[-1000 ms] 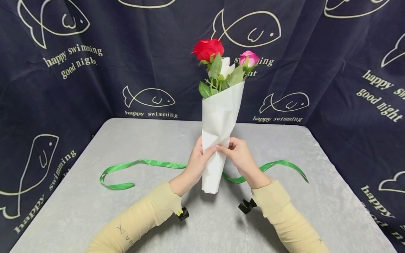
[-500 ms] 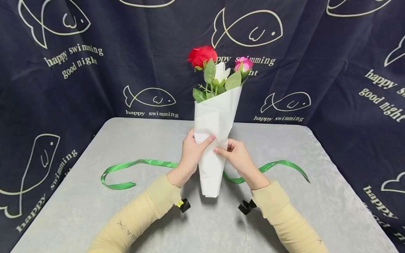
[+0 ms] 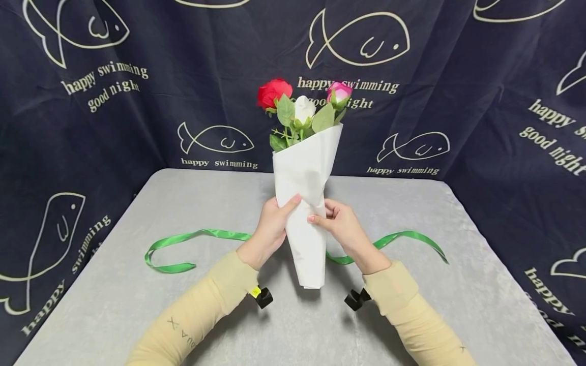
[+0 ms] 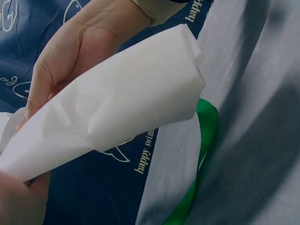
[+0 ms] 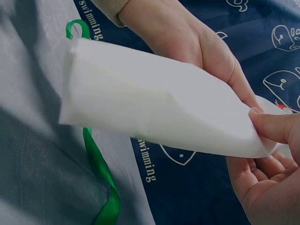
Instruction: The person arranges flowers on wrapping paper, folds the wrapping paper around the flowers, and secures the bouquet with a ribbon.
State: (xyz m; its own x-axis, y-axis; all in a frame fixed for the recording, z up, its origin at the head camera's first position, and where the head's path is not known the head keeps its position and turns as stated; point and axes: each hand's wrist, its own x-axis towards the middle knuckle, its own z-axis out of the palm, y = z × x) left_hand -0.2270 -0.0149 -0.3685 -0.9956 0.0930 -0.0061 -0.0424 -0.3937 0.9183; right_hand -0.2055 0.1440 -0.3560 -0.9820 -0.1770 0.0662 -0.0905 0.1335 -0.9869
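A bouquet wrapped in white paper (image 3: 304, 173) is held above the table by both hands, slightly tilted to the left. From its top stand a red rose (image 3: 273, 93), a white rose (image 3: 304, 109) and a pink rose (image 3: 339, 94) with green leaves. My left hand (image 3: 271, 223) grips the wrap's left side, thumb across the front. Lower on the right side, my right hand (image 3: 341, 223) pinches the paper between thumb and fingers. In the right wrist view the folded, narrow lower end of the wrapping paper (image 5: 122, 89) points away from the hands.
Behind the bouquet a green ribbon (image 3: 171, 239) lies curled across the grey table (image 3: 220, 203), its middle hidden by hands and paper. Dark blue cloth (image 3: 220, 91) with fish drawings hangs around the table. Black wrist pieces (image 3: 264, 298) show below the sleeves.
The bouquet's top has moved left and a little down, while its lower end swung slightly right. My left hand shifted left with it, its thumb parting from the right thumb.
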